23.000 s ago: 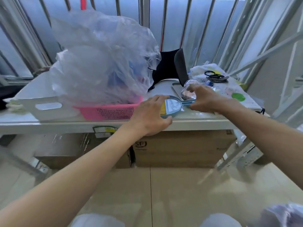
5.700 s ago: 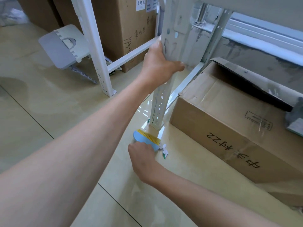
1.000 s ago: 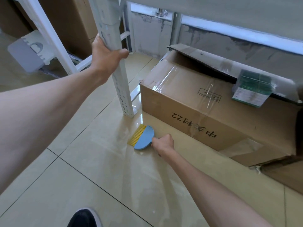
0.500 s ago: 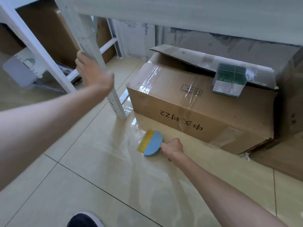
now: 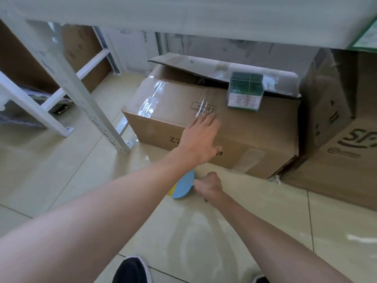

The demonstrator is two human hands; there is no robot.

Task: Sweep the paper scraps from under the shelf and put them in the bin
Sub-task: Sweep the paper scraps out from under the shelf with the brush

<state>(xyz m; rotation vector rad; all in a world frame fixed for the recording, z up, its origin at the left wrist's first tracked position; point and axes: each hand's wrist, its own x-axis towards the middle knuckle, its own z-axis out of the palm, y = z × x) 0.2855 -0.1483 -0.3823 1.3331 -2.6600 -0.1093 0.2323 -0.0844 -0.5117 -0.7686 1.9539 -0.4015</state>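
Note:
My right hand (image 5: 209,185) grips the handle of a small blue hand brush (image 5: 184,187) with yellow bristles, low over the floor tiles in front of a taped cardboard box (image 5: 163,119). My left hand (image 5: 199,139) is spread, fingers apart, over the box's near top edge; it looks blurred. My left forearm hides part of the brush. The box sits under the white metal shelf (image 5: 183,19). A small white scrap (image 5: 277,179) lies at the box's right front corner. No bin is in view.
A perforated white shelf post (image 5: 81,94) stands left of the box, with a second leg (image 5: 36,113) further left. A green packet (image 5: 245,92) rests on the box. A larger printed box (image 5: 342,127) stands to the right. My shoes (image 5: 132,270) are at the bottom edge.
My left hand has let go of the shelf post and moved right, over the box. My right hand still holds the brush on the floor. The view has shifted right.

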